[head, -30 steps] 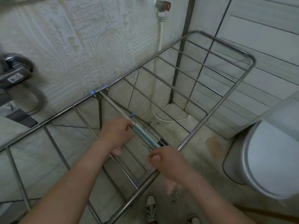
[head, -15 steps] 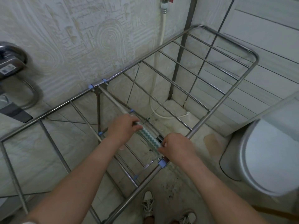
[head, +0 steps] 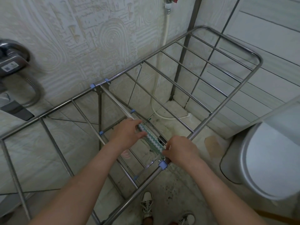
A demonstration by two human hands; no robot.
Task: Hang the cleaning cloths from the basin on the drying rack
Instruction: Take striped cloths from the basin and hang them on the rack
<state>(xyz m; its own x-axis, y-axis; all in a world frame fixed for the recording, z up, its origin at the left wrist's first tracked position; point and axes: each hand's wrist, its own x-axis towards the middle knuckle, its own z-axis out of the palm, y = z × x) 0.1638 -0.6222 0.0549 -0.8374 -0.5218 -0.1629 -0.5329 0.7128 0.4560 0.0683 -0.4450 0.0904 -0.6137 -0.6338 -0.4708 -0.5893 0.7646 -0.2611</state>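
A steel drying rack [head: 230,93] fills the middle of the view, its wings spread flat. A teal-and-white zigzag cleaning cloth [head: 151,140] lies draped over the rack's central bar. My left hand [head: 128,133] pinches the cloth's far end. My right hand [head: 180,151] grips its near end, close to a blue plastic joint [head: 162,165] on the front rail. Most of the cloth hangs below the bar and is hidden by my hands. The basin is out of view.
A white toilet [head: 266,159] stands at the right. A shower fitting with a metal hose [head: 19,65] is on the patterned wall at the left. A white pipe [head: 167,30] runs down the back corner. My shoes [head: 146,207] show below the rack on the stained floor.
Both hands slid a little along the bar and the right hand moved up onto the cloth's near end. The cloth sits flatter on the bar. The view shifted slightly downward.
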